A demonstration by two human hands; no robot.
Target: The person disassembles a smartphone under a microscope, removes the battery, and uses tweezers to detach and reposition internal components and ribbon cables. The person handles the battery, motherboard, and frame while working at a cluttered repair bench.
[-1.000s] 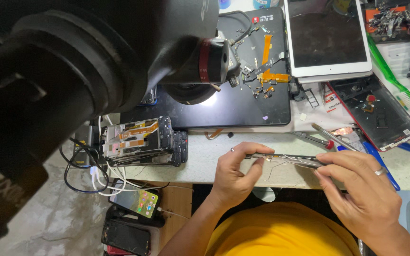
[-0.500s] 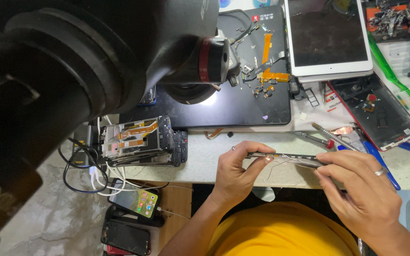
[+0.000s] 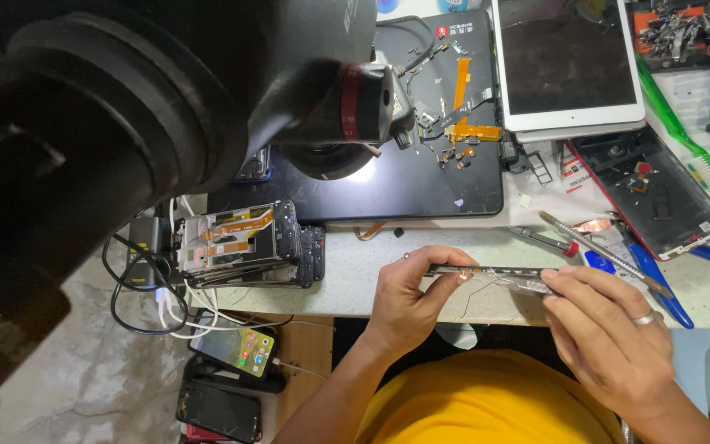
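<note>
Hands (image 3: 408, 296) pinching a thin phone panel (image 3: 486, 273) edge-up above the desk (image 3: 371, 267) front edge.
Left grip clamps one end, right hand (image 3: 610, 333) pinches the other, keeping it level. Microscope (image 3: 166, 107) blocks the black mat (image 3: 421, 177); tweezers (image 3: 548, 241), brush (image 3: 601, 251) and stacked phones (image 3: 244, 247) lie near.
</note>
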